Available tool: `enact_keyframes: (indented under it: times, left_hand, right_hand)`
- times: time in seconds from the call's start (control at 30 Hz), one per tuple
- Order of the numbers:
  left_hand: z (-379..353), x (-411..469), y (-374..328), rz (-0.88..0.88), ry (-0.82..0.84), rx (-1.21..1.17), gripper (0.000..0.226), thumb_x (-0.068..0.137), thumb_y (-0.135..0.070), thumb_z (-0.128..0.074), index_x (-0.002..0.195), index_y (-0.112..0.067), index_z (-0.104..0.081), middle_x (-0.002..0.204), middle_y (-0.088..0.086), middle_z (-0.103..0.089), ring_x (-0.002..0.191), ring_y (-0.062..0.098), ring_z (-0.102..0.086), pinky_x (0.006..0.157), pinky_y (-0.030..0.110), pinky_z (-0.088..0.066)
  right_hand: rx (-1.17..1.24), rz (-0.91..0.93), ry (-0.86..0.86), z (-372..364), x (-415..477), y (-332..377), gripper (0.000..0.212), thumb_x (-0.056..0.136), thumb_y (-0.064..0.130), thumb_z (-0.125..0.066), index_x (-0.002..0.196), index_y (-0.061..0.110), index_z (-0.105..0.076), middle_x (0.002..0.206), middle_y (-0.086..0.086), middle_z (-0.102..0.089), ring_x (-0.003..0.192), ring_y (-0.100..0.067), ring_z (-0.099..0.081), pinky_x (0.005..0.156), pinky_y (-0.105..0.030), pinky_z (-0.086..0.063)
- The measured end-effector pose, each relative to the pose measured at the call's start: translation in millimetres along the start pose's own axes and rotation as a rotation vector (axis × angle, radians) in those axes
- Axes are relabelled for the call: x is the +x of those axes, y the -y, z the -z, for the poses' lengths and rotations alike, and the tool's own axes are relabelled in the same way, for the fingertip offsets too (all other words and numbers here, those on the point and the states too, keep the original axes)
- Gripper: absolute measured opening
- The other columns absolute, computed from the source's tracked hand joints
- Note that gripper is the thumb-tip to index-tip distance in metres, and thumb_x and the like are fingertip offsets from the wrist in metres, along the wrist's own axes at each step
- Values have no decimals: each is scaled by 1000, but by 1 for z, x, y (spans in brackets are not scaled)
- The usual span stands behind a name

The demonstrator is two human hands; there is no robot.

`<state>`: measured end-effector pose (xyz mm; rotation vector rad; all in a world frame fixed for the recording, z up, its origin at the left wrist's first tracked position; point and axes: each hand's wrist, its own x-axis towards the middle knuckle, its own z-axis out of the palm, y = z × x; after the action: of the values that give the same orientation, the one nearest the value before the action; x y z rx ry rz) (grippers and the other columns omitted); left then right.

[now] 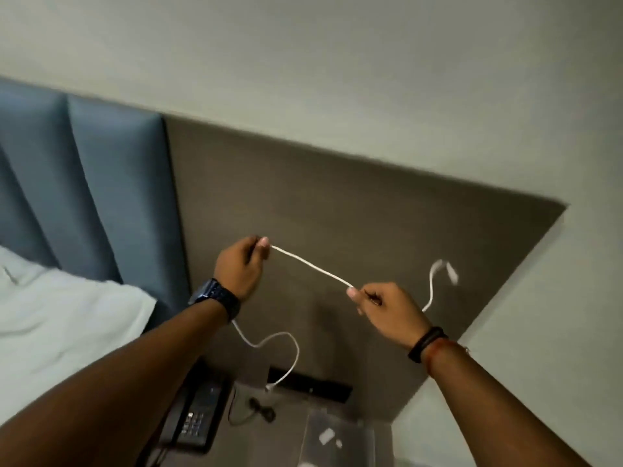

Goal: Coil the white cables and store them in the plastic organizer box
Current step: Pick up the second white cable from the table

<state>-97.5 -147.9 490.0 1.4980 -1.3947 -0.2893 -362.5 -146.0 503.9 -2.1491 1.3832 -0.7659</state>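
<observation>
A white cable point(312, 267) is stretched taut in the air between my two hands. My left hand point(241, 266) pinches it on the left, and the rest of the cable hangs below my wrist in a loop down to a plug end near the nightstand. My right hand point(387, 306) pinches it on the right, with a short tail and blurred connector curling up beyond it. The clear plastic organizer box point(340, 436) stands below on the nightstand, with small white pieces inside.
A black desk phone point(195, 416) sits at the nightstand's left, with a dark cord point(259, 411) beside it. A black socket strip point(310, 384) runs along the brown wall panel. A blue padded headboard point(101, 197) and white bedding point(60, 325) lie at left.
</observation>
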Motion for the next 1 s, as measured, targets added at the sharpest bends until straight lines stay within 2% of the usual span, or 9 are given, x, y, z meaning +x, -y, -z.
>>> enact_keyframes:
  times: [0.17, 0.3, 0.37, 0.43, 0.5, 0.63, 0.77, 0.87, 1.0]
  left_hand:
    - [61, 36, -85, -102, -128, 132, 25, 92, -24, -53, 74, -10, -64, 76, 10, -58, 82, 38, -58, 67, 36, -38]
    - [56, 20, -173, -380, -91, 125, 42, 87, -46, -45, 115, -19, -59, 117, 6, -63, 111, 25, -55, 95, 41, -38]
    - [52, 8, -212, -366, 92, -64, 41, 88, -58, -33, 102, -33, -63, 100, -7, -70, 95, 11, -61, 87, 33, -44]
    - [50, 8, -233, -266, 186, -231, 55, 85, -69, -30, 63, -33, -64, 59, -13, -65, 57, 2, -56, 60, 17, -42]
    - [56, 13, -244, -209, 112, -230, 62, 84, -68, -37, 49, -17, -48, 43, -5, -44, 43, 13, -38, 49, 25, -31]
    - [84, 35, -243, -79, -113, -173, 63, 85, -62, -47, 43, -19, -27, 31, -8, -24, 39, 15, -23, 49, 26, -20]
    - [103, 52, -242, 39, -221, -150, 59, 87, -56, -46, 44, -20, -26, 37, -9, -25, 41, 17, -25, 50, 26, -20]
    - [104, 54, -251, 92, -222, -142, 56, 89, -55, -43, 48, -18, -31, 44, -1, -32, 44, 20, -31, 51, 27, -23]
    - [95, 47, -271, 27, -125, -120, 60, 90, -55, -41, 63, -6, -61, 61, 9, -61, 58, 29, -56, 58, 31, -39]
  right_hand:
    - [-160, 108, -122, 96, 2, 78, 49, 90, 50, -47, 61, 11, -53, 52, 0, -54, 56, -20, -55, 63, -40, -47]
    - [-203, 206, -192, 126, 6, 141, 44, 92, 44, -47, 62, 12, -52, 57, -6, -59, 61, -26, -56, 62, -40, -46]
    - [-198, 231, -196, 136, 3, 165, 40, 91, 39, -48, 56, 21, -51, 53, 1, -55, 56, -20, -53, 59, -37, -45]
    - [-206, 243, -203, 147, -1, 180, 40, 90, 38, -48, 52, 26, -49, 53, 3, -55, 55, -16, -52, 59, -35, -44]
    - [-213, 253, -216, 161, -9, 183, 44, 90, 44, -49, 54, 19, -51, 53, 0, -54, 54, -16, -50, 57, -33, -41]
    - [-161, 201, -181, 192, -27, 177, 51, 92, 47, -48, 54, 13, -45, 50, 1, -46, 49, -13, -43, 56, -30, -36]
    - [63, 147, -126, 208, -43, 184, 50, 94, 41, -48, 51, 17, -39, 44, 8, -32, 41, -8, -27, 48, -22, -28]
    - [447, 92, 88, 215, -54, 203, 49, 95, 40, -46, 52, 18, -39, 44, 6, -24, 39, -10, -17, 40, -18, -17]
    - [1006, 341, 357, 221, -67, 241, 28, 92, 36, -50, 82, 10, -59, 48, 8, -26, 38, -8, -20, 41, -21, -18]
